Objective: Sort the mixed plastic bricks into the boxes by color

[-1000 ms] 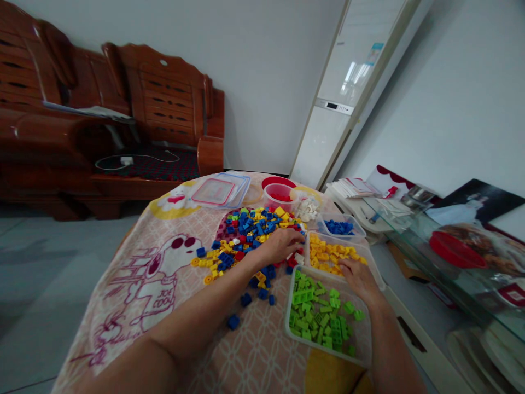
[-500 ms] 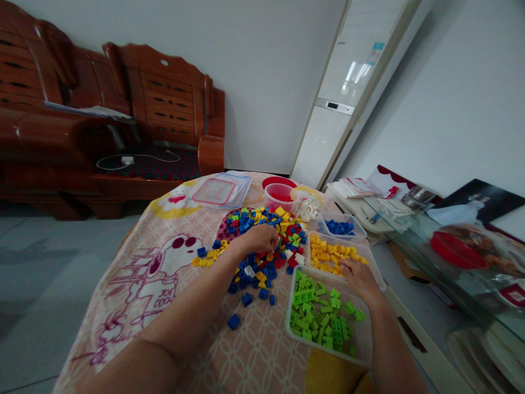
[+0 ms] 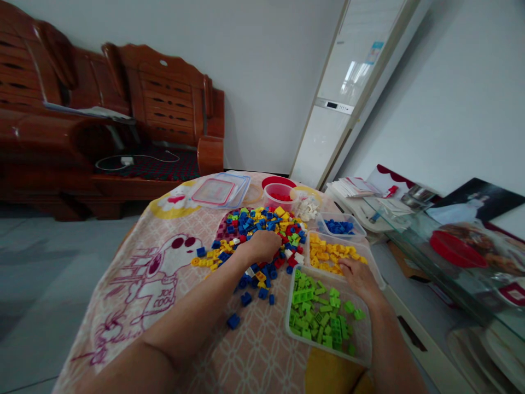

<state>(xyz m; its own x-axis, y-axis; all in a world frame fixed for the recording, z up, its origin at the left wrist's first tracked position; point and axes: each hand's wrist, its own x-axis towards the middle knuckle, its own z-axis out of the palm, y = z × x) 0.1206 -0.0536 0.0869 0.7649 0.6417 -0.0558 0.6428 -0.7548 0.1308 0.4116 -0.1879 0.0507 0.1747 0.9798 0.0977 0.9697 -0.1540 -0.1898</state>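
Note:
A mixed pile of toy building bricks (image 3: 262,219) in blue, yellow, red, green and white lies mid-table. My left hand (image 3: 264,246) is over its right part, closed with fingers pointing down; what they pinch, if anything, is hidden. My right hand (image 3: 360,278) rests at the near side of a clear box of yellow bricks (image 3: 328,251), its fingers loosely stretched over the bricks. Under my right wrist, nearer to me, stands a clear box (image 3: 289,323) with green bricks (image 3: 320,314).
Behind the yellow bricks sits a box of blue bricks (image 3: 339,227). A round tub (image 3: 279,205) with red pieces, white pieces (image 3: 307,208) and stacked lids (image 3: 221,190) are at the back. Loose blue bricks (image 3: 233,321) lie nearer me. A glass shelf (image 3: 430,279) stands at right.
My left hand has shifted slightly and turned, so its back now covers the fingertips and the bricks beneath. My right hand has stayed in place.

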